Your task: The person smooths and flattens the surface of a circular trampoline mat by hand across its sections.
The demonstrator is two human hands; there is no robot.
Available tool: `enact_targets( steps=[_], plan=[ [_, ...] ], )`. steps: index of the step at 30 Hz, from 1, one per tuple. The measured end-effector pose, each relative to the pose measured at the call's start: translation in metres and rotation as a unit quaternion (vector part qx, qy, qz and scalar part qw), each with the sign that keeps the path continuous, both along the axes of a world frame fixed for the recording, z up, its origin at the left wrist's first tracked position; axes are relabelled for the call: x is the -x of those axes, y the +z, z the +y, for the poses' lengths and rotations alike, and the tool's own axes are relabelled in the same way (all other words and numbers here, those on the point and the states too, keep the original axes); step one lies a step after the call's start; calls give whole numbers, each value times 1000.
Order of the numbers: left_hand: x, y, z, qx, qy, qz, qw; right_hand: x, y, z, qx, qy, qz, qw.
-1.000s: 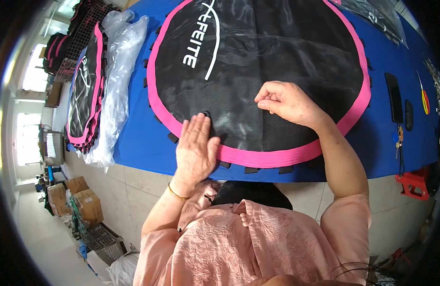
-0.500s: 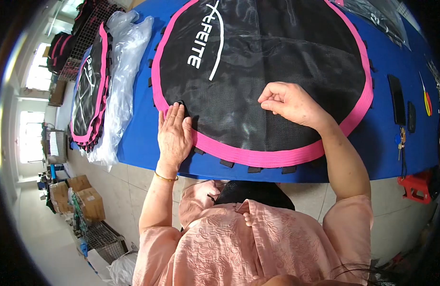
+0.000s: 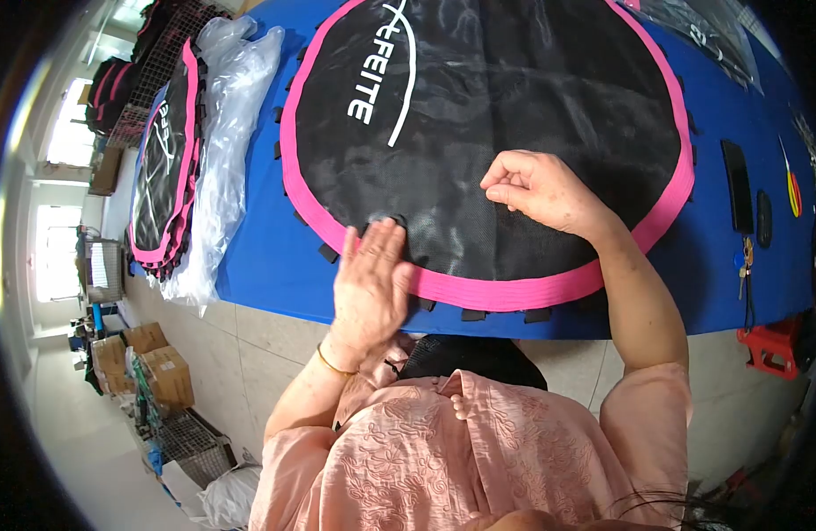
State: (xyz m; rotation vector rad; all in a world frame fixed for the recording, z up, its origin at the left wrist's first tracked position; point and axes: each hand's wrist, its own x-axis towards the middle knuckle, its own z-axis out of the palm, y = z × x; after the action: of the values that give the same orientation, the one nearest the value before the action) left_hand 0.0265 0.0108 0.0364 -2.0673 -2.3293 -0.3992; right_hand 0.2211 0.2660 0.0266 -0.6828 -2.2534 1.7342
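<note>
1. Left grip (image 3: 368, 288): palm down, fingers extended and near together, over pink band (image 3: 505, 294) on mat's near-left edge. Small dark item (image 3: 397, 219) by fingertips, identity unclear. Sideways drag could ruck the fabric or shift that item.
2. Right grip (image 3: 536, 190): curled above mat's near half, thumb close to index; can't tell if pinching anything. If so, a loose pinch could drop it.
3. Mat (image 3: 478, 115): spread on blue bench (image 3: 266, 283), faint creases. Pulling one side could skew it; black tabs (image 3: 474, 315) along near edge could fold under.
4. Left of mat: clear plastic (image 3: 226, 159), could snag if mat slides. Right of mat: phone (image 3: 737, 186), keys (image 3: 746, 252), could get knocked by a wide elbow.
</note>
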Motion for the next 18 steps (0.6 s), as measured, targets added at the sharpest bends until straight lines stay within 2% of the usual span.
enact_targets(
  steps=[4, 13, 18],
  plan=[
    [13, -4, 2, -18, 14, 18, 1000, 0, 2, 0, 19, -2, -5, 1000],
    [-62, 4, 12, 16, -137, -91, 986, 1, -8, 2, 7, 9, 9, 1000],
    [-52, 6, 20, 8, -117, -71, 991, 0, -6, 2, 2, 2, 14, 1000]
  ],
)
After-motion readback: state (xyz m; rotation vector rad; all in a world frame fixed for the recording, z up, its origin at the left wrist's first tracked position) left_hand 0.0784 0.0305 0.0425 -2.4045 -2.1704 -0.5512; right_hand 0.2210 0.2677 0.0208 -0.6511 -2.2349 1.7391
